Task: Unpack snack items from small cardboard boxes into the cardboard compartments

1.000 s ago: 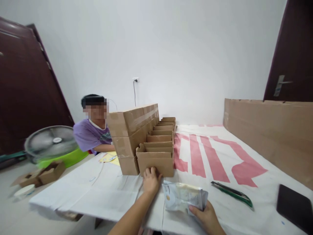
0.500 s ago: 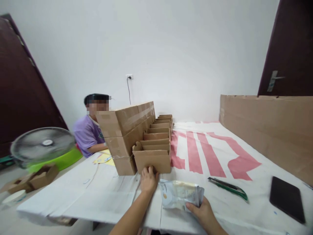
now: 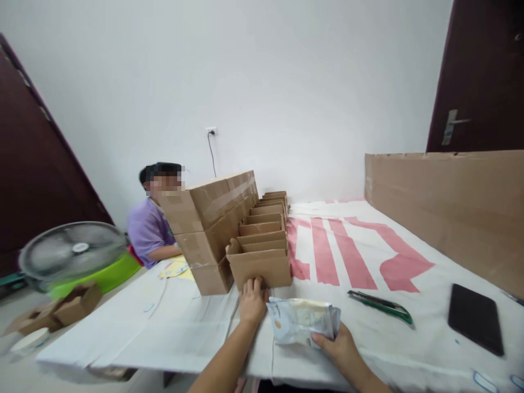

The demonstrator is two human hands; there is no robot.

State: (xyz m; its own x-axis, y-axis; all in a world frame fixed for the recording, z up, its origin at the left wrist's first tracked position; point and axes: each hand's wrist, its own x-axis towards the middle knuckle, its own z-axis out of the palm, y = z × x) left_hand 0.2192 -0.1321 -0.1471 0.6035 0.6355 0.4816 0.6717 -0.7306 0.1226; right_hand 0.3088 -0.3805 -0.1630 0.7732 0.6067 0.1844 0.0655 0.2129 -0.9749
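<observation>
My left hand point(image 3: 252, 302) rests its bent fingers against the lower front of an open cardboard box point(image 3: 260, 268), without gripping it. The box is the nearest in a row of open cardboard boxes point(image 3: 262, 219) running back towards the wall; its inside is mostly hidden by its front wall. Just right of my left hand, a pale blue and cream foil pouch point(image 3: 301, 322) hangs low over the table or touches it; I cannot tell which. My right hand point(image 3: 336, 345) is closed on the pouch's right end, thumb on the near face.
Taped cartons point(image 3: 204, 240) are stacked left of the row. A green utility knife point(image 3: 382, 308) and a black tablet or phone point(image 3: 475, 318) lie on the white cloth point(image 3: 319, 365) at right. A long cardboard panel point(image 3: 446, 213) stands beyond. A person point(image 3: 149, 232) sits behind the cartons, near a fan point(image 3: 73, 251).
The nearest box has shifted slightly right, away from the carton stack, with my left hand against it. The pouch stays in my right hand. The camera view has turned a little.
</observation>
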